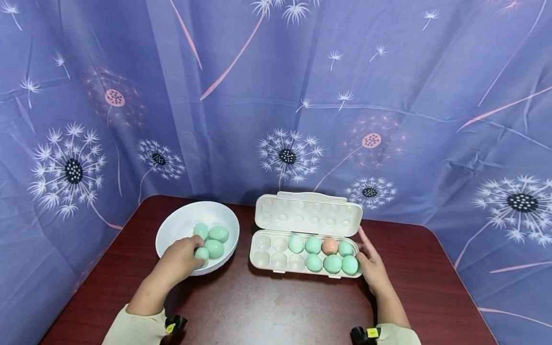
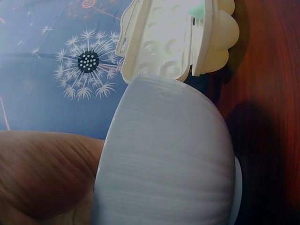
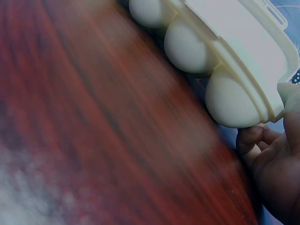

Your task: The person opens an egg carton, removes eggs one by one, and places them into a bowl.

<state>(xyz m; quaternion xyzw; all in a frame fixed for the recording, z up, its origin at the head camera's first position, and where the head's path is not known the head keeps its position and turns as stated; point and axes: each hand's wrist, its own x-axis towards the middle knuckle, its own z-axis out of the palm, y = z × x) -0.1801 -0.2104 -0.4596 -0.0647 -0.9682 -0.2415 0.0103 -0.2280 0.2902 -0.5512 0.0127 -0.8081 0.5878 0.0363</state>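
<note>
In the head view, my left hand [image 1: 180, 261] reaches into a white bowl [image 1: 172, 225] and grips a pale green egg [image 1: 201, 256] between thumb and fingers. Several more green eggs [image 1: 219, 234] lie beside it. The bowl's outer wall [image 2: 164, 154] hides my left fingertips in the left wrist view. An opened egg carton [image 1: 269, 269] stands right of the bowl, its lid [image 1: 308, 214] tipped back. Green eggs [image 1: 332, 264] and one brown egg [image 1: 329, 246] fill its right part; the left cups are bare. My right hand [image 1: 374, 270] holds the carton's right end, thumb at the rim.
Both bowl and carton stand on a dark red wooden table [image 1: 276, 306]. Close behind its back edge hangs a blue curtain [image 1: 224, 143] with dandelion prints, which also runs along both sides. The carton's lid leans near that curtain.
</note>
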